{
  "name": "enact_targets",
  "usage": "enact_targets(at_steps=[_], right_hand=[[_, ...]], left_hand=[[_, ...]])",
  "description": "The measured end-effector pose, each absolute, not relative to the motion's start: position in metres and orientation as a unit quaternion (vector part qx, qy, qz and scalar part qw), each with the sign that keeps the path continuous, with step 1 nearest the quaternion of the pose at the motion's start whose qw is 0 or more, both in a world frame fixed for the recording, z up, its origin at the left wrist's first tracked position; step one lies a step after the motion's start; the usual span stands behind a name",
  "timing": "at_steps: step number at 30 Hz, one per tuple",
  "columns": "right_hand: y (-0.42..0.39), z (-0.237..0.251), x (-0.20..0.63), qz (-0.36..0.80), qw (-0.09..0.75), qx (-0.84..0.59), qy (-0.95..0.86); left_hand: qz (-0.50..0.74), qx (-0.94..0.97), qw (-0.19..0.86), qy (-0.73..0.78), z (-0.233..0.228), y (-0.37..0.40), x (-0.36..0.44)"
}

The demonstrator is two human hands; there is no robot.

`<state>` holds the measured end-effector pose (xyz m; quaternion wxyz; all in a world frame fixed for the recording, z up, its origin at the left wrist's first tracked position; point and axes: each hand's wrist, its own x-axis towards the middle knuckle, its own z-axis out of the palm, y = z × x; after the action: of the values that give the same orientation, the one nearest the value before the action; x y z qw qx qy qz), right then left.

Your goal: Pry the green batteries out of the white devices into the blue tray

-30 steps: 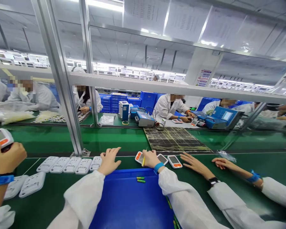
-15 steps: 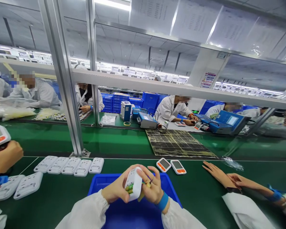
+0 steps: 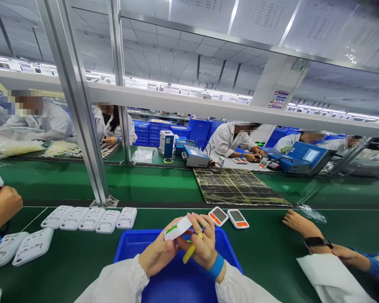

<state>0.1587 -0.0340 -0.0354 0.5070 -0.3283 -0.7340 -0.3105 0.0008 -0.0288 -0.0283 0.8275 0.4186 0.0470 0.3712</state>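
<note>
- Head view: your left hand is grasping the white device above the blue tray.
- Your right hand grips a yellow tool, its fingers touching the device.

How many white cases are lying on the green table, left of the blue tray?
7: five white cases in the back row, and two nearer ones at the left. Others may be hidden past the picture's left edge.

Single head-worn camera: looks forward and down across green bench; left hand, right hand near, low centre; ceiling far above.
</note>
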Motion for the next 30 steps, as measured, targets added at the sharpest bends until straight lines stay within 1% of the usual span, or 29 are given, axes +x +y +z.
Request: enact_targets(at_steps=[4, 6, 8, 9, 11, 14, 16, 18, 19, 22, 30], right_hand=[[-0.032, -0.034, 0.159, -0.296, 0.499, -0.327, -0.746], [-0.032, -0.032, 0.162, -0.236, 0.494, -0.334, -0.768], [-0.033, -0.029, 0.167, -0.125, 0.487, -0.359, -0.786], [-0.034, -0.027, 0.17, -0.055, 0.49, -0.38, -0.783], [-0.037, -0.022, 0.177, 0.105, 0.523, -0.437, -0.725], [-0.042, -0.016, 0.182, 0.33, 0.607, -0.47, -0.55], [-0.044, -0.015, 0.183, 0.437, 0.639, -0.442, -0.453], [-0.046, -0.016, 0.181, 0.514, 0.635, -0.408, -0.408], [-0.047, -0.018, 0.179, 0.543, 0.623, -0.395, -0.402], [-0.05, -0.025, 0.172, 0.58, 0.589, -0.373, -0.421], [-0.054, -0.033, 0.166, 0.553, 0.578, -0.39, -0.456]], left_hand=[[0.38, 0.393, 0.835, 0.059, -0.035, -0.026, 0.002], [0.411, 0.395, 0.815, 0.104, -0.036, -0.023, 0.001], [0.451, 0.413, 0.769, 0.186, -0.035, -0.019, 0.0], [0.468, 0.432, 0.737, 0.226, -0.034, -0.018, 0.0], [0.472, 0.491, 0.675, 0.283, -0.032, -0.017, -0.001], [0.413, 0.621, 0.567, 0.35, -0.028, -0.022, 0.0], [0.371, 0.721, 0.431, 0.394, -0.026, -0.029, 0.002], [0.339, 0.798, 0.294, 0.402, -0.024, -0.033, 0.005], [0.325, 0.819, 0.254, 0.398, -0.024, -0.035, 0.006], [0.311, 0.833, 0.217, 0.403, -0.024, -0.035, 0.008], [0.309, 0.824, 0.217, 0.423, -0.025, -0.033, 0.01]])
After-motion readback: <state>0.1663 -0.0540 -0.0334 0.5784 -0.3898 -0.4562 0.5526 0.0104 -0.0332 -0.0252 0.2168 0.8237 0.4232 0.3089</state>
